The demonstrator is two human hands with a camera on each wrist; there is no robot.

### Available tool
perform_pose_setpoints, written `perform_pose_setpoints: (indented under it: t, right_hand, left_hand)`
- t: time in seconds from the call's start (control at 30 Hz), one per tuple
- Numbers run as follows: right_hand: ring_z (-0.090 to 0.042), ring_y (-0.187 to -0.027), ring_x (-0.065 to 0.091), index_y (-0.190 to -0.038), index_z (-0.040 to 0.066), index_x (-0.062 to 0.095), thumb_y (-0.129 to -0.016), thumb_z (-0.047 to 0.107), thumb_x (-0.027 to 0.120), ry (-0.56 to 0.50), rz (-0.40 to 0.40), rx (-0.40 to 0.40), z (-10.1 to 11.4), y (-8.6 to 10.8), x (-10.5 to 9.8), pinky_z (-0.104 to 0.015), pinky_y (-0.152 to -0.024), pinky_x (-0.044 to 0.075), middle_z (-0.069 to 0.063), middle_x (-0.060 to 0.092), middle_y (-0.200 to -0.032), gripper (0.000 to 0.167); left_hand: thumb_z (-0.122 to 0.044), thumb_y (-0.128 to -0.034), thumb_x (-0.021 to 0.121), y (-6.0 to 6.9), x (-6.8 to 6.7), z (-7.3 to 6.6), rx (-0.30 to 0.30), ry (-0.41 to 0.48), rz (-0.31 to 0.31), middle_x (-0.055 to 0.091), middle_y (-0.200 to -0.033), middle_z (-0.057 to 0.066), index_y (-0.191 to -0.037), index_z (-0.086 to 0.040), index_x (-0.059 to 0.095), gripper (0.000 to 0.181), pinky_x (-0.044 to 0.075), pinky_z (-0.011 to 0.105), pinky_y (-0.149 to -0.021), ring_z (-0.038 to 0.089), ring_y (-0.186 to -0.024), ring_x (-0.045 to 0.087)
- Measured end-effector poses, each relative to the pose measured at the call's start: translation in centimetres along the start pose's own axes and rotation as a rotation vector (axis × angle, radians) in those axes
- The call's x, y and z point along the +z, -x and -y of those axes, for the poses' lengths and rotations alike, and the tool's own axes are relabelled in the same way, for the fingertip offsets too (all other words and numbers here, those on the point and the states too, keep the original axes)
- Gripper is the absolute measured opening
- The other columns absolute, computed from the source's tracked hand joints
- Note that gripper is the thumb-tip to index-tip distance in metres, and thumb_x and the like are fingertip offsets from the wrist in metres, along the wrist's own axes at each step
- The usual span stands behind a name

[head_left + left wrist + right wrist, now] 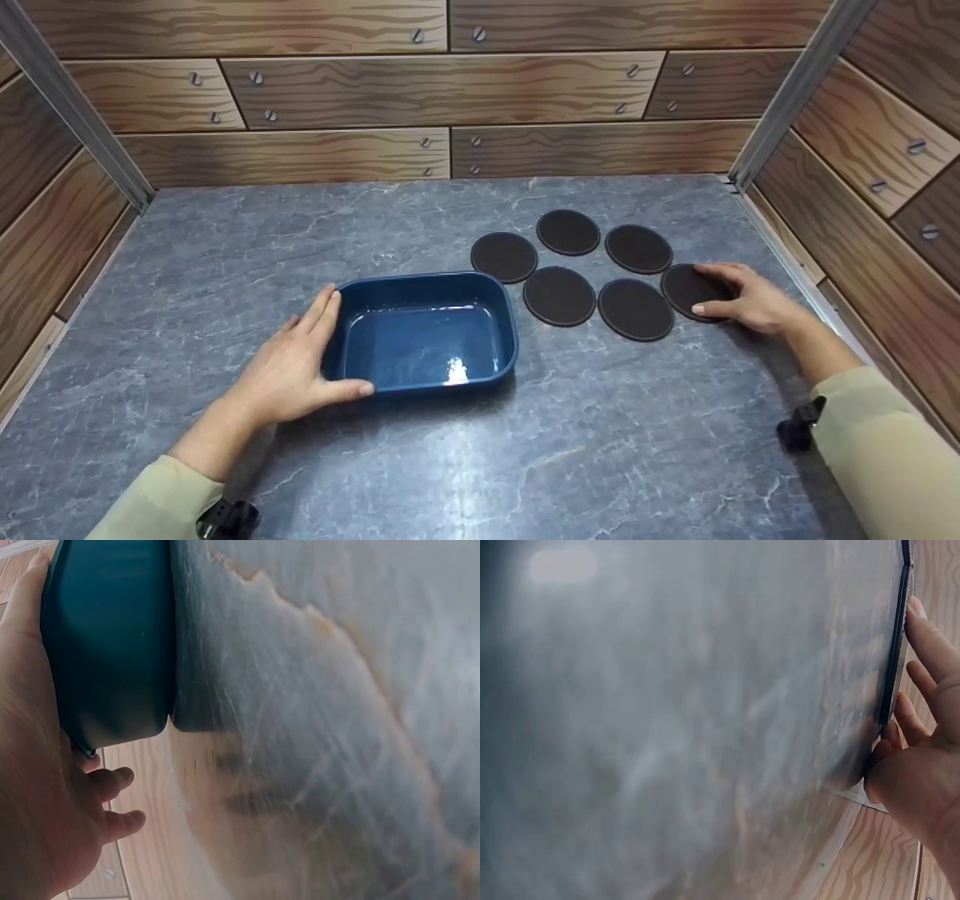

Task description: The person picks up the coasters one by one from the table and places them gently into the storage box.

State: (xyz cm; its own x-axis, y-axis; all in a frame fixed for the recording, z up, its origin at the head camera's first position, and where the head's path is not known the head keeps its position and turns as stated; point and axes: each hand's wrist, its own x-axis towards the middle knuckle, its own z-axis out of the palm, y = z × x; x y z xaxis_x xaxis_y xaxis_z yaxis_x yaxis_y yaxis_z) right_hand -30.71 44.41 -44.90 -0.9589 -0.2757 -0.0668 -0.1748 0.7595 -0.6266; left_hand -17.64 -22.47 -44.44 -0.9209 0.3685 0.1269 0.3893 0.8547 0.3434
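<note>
A deep blue rectangular dish [420, 345] stands on the table, left of a group of dark round coasters. My left hand [292, 367] holds its left end, the thumb along the near rim and the fingers at the far left corner. The left wrist view shows the side wall of the dish [112, 645] beside that hand [37, 757]. Over the rightmost coaster [686, 289] lies my right hand [757, 304], its thumb and fingertips touching the coaster, whose right part is hidden. The right wrist view shows the coaster [895, 652] edge-on against the fingers of that hand [930, 727].
The other coasters lie flat and close together: a left one [504, 257], a far one [568, 232], a far right one [639, 249] and two nearer ones, including a middle one [559, 296]. Wood-print walls [450, 90] enclose the grey marbled table [525, 465] at the back and sides.
</note>
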Motion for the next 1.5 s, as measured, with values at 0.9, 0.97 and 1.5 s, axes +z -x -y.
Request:
perform_pose_setpoints:
  t: [0.9,0.97,1.5]
  right_hand:
    - [-0.052,-0.131,0.047,-0.16,0.0,0.039,-0.091,0.027,0.087,-0.024,-0.062,0.113,0.4,1.2,-1.0,-0.043,-0.097,0.04,-0.042,0.048,-0.143,0.088]
    - [-0.052,-0.13,0.048,-0.158,0.001,0.04,-0.093,0.031,0.086,-0.023,-0.056,0.143,0.4,1.5,-1.3,-0.039,-0.093,0.041,-0.042,0.047,-0.142,0.085]
    - [-0.001,-0.081,0.061,-0.12,-0.005,0.072,-0.097,0.022,0.082,-0.048,-0.179,0.053,3.6,2.4,-3.6,-0.019,-0.068,0.05,0.009,0.072,-0.096,0.036]
  left_hand:
    - [-0.091,-0.0753,0.066,0.0,-0.1,-0.4,-0.058,0.014,0.052,0.007,-0.177,0.018,-0.17,-0.002,0.006,0.144,0.047,0.068,-0.101,0.056,-0.127,0.058]
    - [-0.092,-0.0751,0.066,0.0,-0.1,-0.5,-0.06,0.017,0.053,0.006,-0.177,0.017,-0.17,-0.002,0.006,0.144,0.048,0.068,-0.101,0.055,-0.126,0.059]
    - [-0.091,-0.075,0.068,-0.3,0.0,-0.5,-0.061,0.011,0.042,0.004,-0.178,0.015,-0.17,-0.001,0.007,0.144,0.051,0.066,-0.098,0.052,-0.116,0.065]
